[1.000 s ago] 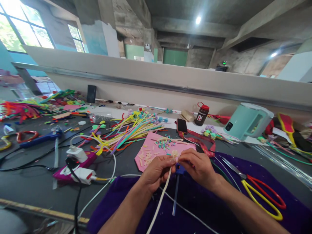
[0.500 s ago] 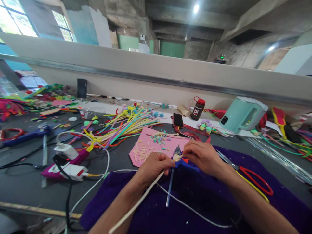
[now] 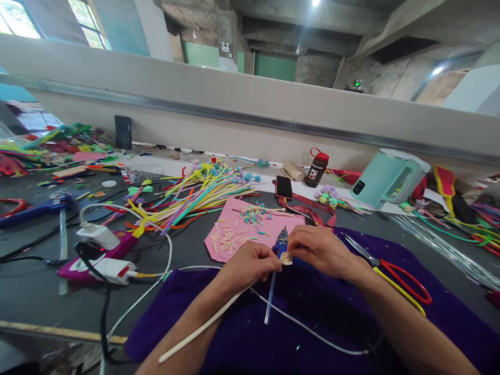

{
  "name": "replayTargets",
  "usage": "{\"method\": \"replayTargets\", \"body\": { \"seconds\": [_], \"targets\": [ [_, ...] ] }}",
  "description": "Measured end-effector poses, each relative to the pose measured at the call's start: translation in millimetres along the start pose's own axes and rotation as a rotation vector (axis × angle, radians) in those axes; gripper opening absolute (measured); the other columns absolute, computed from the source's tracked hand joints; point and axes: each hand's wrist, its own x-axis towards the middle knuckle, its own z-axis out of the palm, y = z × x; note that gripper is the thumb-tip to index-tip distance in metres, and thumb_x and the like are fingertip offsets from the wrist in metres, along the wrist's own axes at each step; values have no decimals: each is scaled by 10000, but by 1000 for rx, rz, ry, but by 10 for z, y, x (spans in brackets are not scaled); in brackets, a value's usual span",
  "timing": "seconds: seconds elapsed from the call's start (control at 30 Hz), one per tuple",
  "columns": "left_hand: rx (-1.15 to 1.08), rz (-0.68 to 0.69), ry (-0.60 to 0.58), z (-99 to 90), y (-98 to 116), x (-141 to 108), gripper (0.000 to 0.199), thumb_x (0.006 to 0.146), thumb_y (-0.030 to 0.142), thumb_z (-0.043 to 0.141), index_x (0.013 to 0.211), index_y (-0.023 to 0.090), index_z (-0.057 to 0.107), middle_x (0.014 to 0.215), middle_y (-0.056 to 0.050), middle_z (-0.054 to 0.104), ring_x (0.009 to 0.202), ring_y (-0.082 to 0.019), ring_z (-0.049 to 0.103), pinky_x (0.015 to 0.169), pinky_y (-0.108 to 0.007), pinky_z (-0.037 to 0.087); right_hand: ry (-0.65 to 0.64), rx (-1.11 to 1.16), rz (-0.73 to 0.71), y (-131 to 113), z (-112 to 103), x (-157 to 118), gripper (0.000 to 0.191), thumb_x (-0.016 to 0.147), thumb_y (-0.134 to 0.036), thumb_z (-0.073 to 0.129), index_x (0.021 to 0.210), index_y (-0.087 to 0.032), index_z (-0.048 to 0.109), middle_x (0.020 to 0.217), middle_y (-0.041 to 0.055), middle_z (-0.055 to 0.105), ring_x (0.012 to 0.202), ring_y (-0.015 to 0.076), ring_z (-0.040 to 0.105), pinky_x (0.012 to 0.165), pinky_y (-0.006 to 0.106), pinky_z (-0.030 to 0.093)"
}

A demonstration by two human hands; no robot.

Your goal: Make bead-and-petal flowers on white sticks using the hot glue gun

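My left hand (image 3: 253, 265) is closed in a pinch on a cream pipe cleaner (image 3: 203, 329), whose long tail hangs down over my left forearm. At the pinch, a small cream pipe-cleaner bud (image 3: 287, 258) sticks out to the right of the fingertips. The fingers of my right hand (image 3: 318, 250) are closed against the top of this bud; its exact grip is partly hidden. Just behind the bud is a blue glue gun (image 3: 280, 244) with a dark, crusted nozzle, partly covered by my hands. A clear glue stick (image 3: 269, 304) points down toward me below it.
A pink board (image 3: 219, 252) carries several short cut pieces. Red-handled scissors (image 3: 406, 281) lie by my right forearm on purple cloth (image 3: 332, 333). Pipe cleaners (image 3: 203, 195), a power strip (image 3: 117, 252), a white cable, a phone (image 3: 283, 187), a bottle (image 3: 317, 169) and a kettle (image 3: 385, 179) surround the work.
The cream bud has turned and sits slightly lower, and my right fingers have moved in closer against it. The whole view has shifted a little.
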Motion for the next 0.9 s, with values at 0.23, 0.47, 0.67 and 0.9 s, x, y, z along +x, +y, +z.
{"method": "replayTargets", "body": {
  "seconds": [0.23,0.47,0.67,0.9],
  "targets": [
    [19,-6,1,1,9,-7,127,616,226,574,548,131,624,361,50,452,342,-60,364,376,-193,228,4,21,-44,4,16,-2,80,815,-147,502,792,-179,571,770,15,617,747,134,560,676,248,424],
    [19,1,-19,1,11,-9,131,613,227,569,552,127,626,360,51,446,341,-61,361,374,-192,225,-34,15,-22,3,25,-8,79,817,-140,498,809,-175,568,786,19,614,754,138,554,681,249,422],
    [23,1,-31,-5,-15,-4,137,617,246,577,561,130,627,373,50,453,349,-62,364,380,-195,222,-38,-1,-53,13,31,-4,94,822,-141,488,806,-181,572,773,10,614,745,129,555,671,240,422],
    [4,-5,-25,-3,4,-3,128,616,222,571,545,129,623,362,50,449,341,-63,358,383,-200,221,-19,-39,-65,-7,37,-9,83,820,-151,494,796,-182,567,774,15,616,749,132,557,675,239,420]
  ]
}}
